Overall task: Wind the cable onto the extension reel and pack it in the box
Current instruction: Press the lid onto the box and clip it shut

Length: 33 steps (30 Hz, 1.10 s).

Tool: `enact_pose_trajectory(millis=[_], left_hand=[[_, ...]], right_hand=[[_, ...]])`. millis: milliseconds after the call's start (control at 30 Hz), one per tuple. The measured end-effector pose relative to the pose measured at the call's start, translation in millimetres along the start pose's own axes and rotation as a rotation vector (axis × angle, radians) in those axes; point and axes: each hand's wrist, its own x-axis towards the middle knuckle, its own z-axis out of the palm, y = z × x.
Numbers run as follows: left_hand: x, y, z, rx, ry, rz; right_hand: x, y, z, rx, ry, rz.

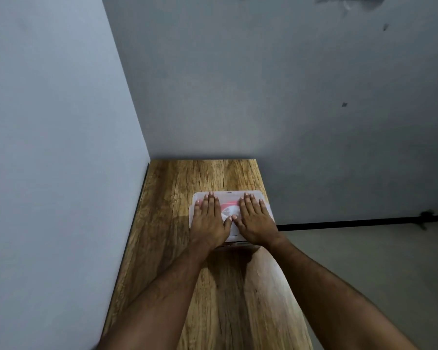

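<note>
Head view, looking down on a long wooden counter (177, 248) set into the corner of two grey walls. Near its far right edge sits a pale, translucent box (232, 198), lid down, and through the lid between the hands shows a red and white shape that may be the extension reel (229, 209); no loose cable lies on the counter. Left hand (209, 221) and right hand (256, 222) lie flat on the lid, side by side, fingers straight and spread, thumbs nearly touching; neither has a grip on anything, they only press down. Judging from this, winding and packing seem done, and only snapping the lid fully closed may remain; any latches are too small to tell.
</note>
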Motion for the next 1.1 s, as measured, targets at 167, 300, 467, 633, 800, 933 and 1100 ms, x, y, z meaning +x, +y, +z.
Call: enact_pose_trajectory(millis=[167,300,467,633,800,933,1100], left_hand=[[0.1,-0.8,1.0,-0.014,-0.035,-0.002],[0.1,0.1,-1.5,-0.028,-0.020,-0.004],[-1.0,0.3,-6.7,-0.024,-0.065,-0.003],[0.1,0.1,-3.1,-0.028,-0.041,-0.017],[-1.1,-0.2,-1.2,-0.029,-0.031,-0.016],[-1.0,-0.2,-0.5,-0.026,-0.013,-0.014],[0.1,-0.6,1.2,-0.032,0.015,-0.015]], right_hand=[[-2.7,2.1,4.1,0.069,0.074,0.040],[-0.8,2.0,-2.1,0.346,0.272,0.351],[7.2,13.2,-31.3,1.020,0.219,0.804],[4.6,35.4,-41.7,1.572,-0.121,1.029],[0.3,46.2,-46.7,1.580,-0.262,1.102],[7.3,39.6,-42.6,1.446,0.052,1.003],[9.7,-0.4,-54.7,0.588,0.196,0.913]])
